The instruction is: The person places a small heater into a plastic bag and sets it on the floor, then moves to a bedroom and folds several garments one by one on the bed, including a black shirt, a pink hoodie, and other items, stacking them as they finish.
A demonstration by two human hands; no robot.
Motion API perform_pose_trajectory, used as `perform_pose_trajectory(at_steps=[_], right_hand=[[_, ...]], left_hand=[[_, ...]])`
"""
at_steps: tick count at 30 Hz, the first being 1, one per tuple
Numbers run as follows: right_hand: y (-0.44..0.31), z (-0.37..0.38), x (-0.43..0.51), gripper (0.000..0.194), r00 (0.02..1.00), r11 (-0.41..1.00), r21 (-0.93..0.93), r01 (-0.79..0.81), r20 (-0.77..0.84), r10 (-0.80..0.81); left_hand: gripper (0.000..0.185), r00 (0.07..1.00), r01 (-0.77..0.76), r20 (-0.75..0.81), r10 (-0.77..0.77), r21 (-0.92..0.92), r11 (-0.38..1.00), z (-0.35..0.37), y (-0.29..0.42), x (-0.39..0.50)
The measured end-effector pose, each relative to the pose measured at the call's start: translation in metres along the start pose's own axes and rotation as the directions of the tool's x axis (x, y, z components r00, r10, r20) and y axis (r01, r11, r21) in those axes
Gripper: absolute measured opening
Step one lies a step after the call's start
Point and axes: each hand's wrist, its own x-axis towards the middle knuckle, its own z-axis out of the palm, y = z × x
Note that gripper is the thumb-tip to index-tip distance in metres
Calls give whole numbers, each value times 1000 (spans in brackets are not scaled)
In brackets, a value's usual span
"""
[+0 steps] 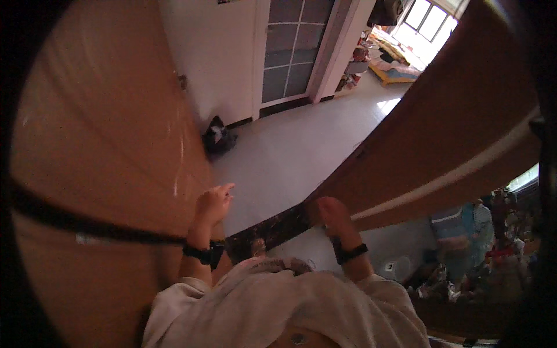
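Observation:
My left hand (214,204) is raised beside the brown wooden door panel (117,130) on the left. Its fingers are loosely bent and a little apart, with nothing visible in them. My right hand (334,212) is blurred, near the lower edge of another brown wooden panel (417,130) on the right. Whether it touches that edge or grips anything, I cannot tell. Both wrists wear dark bands. Below and between my hands runs a dark, speckled threshold strip (274,226), with part of a bare foot (258,246) near it.
Pale floor (283,156) stretches beyond the threshold. A dark bag (218,137) sits against the white wall. Farther off are a glazed door (289,52) and a bed (396,65) beside a bright window. Clothes and mixed clutter (457,278) fill the lower right.

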Motion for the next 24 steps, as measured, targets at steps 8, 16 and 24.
perform_pose_trajectory(at_steps=[8,16,24], right_hand=[[46,16,158,20,962,964,-67,-258,-105,250],[117,20,349,18,929,941,151,-304,-171,327],[196,-19,532,16,885,954,154,-258,-358,297]], left_hand=[[28,1000,-12,5,12,-40,999,-12,-36,138],[26,996,59,64,-55,-60,996,-4,-64,291],[25,998,-54,-21,52,-134,990,-13,-64,479]])
